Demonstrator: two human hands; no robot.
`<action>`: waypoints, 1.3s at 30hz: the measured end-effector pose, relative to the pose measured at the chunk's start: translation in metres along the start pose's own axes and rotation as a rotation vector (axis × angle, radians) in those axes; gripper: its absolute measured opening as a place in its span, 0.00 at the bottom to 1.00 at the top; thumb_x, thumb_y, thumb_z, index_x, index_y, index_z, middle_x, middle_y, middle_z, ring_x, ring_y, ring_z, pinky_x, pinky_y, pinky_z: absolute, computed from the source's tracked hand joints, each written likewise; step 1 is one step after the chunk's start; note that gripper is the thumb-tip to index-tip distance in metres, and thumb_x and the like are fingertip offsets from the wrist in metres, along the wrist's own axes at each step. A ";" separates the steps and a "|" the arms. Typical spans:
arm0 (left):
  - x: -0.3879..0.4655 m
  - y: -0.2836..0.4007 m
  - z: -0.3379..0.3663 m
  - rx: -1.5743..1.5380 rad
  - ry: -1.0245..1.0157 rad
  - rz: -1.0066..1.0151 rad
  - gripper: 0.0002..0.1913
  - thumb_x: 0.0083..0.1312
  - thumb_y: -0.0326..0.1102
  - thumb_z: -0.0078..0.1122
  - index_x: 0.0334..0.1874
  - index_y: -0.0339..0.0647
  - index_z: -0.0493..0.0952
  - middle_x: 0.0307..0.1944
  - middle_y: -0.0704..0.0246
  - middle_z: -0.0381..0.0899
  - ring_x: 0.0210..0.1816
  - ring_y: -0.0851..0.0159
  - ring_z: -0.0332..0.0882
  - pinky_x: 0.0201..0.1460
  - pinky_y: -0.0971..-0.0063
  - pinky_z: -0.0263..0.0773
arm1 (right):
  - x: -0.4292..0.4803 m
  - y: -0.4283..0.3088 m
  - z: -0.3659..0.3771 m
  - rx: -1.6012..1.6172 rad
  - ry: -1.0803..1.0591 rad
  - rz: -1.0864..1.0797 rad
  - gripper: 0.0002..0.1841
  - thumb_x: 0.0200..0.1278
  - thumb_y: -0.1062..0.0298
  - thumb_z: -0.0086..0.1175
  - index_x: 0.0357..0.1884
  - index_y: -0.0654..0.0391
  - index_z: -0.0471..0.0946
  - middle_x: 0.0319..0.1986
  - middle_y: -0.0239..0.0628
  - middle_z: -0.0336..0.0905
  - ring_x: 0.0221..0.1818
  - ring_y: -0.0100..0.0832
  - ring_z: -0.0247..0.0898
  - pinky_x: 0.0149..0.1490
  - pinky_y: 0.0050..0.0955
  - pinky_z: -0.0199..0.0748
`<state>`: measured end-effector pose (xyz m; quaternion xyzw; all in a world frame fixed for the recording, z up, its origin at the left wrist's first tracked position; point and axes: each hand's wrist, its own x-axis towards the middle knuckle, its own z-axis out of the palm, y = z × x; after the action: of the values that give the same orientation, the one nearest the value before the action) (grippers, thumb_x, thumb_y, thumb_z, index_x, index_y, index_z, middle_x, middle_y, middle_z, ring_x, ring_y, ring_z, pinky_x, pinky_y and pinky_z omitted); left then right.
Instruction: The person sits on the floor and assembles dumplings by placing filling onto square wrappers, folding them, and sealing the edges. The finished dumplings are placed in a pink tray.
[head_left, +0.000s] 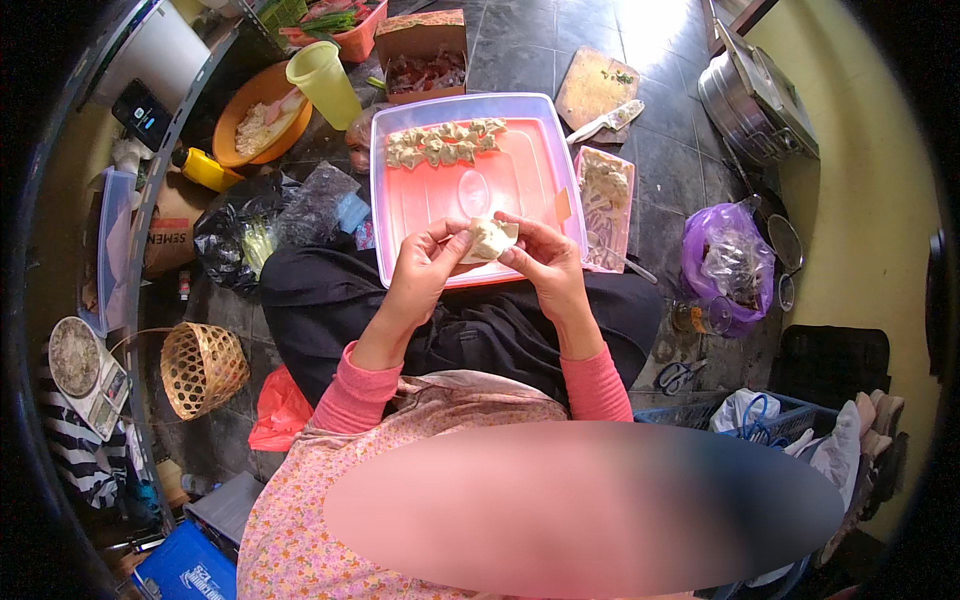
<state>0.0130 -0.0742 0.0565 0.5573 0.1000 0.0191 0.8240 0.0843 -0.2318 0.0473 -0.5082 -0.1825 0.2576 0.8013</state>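
Observation:
Between my two hands is a pale dumpling wrapper (491, 238), partly folded. My left hand (429, 259) pinches its left side between thumb and fingers. On the opposite edge, my right hand (551, 259) grips it with thumb and forefinger. Both hands are above the near part of a shallow plastic tray (525, 195) with a pinkish-red bottom and a clear rim, at my crossed legs. Several folded dumplings (442, 142) stand in rows at the tray's far left. Right of the tray is a pink rectangular container (606, 195) of pale filling, with a utensil handle (630, 264) sticking out.
A cutting board (592, 86) with a white-handled knife (611, 120) lies at the far right. Left are an orange basin (225, 135), a yellow-green plastic jug (330, 90) and black plastic bags (232, 225). A purple bag (705, 255) and scissors (681, 375) rest on the tiled floor.

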 end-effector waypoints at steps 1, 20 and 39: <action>-0.001 0.003 -0.002 -0.004 -0.006 0.003 0.12 0.69 0.31 0.46 0.50 0.33 0.73 0.44 0.64 0.78 0.47 0.68 0.77 0.52 0.75 0.74 | 0.000 0.000 0.003 0.026 0.005 -0.004 0.21 0.53 0.76 0.61 0.51 0.65 0.74 0.39 0.30 0.74 0.40 0.18 0.68 0.46 0.19 0.67; 0.006 -0.031 -0.027 -0.320 0.070 0.306 0.14 0.61 0.25 0.59 0.49 0.33 0.75 0.46 0.63 0.78 0.47 0.69 0.76 0.52 0.76 0.72 | 0.016 0.004 0.035 -0.518 0.207 -0.304 0.11 0.48 0.76 0.63 0.36 0.58 0.82 0.27 0.30 0.77 0.26 0.18 0.61 0.31 0.19 0.60; 0.031 -0.018 -0.056 -0.073 0.195 0.200 0.14 0.70 0.34 0.45 0.53 0.34 0.71 0.46 0.65 0.77 0.43 0.72 0.74 0.47 0.79 0.70 | 0.138 0.058 -0.052 -0.524 0.506 -0.174 0.08 0.56 0.73 0.59 0.37 0.65 0.79 0.30 0.36 0.81 0.31 0.20 0.75 0.37 0.20 0.72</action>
<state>0.0316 -0.0258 0.0150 0.5296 0.1227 0.1589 0.8241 0.2107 -0.1661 -0.0231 -0.7261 -0.0808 -0.0006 0.6829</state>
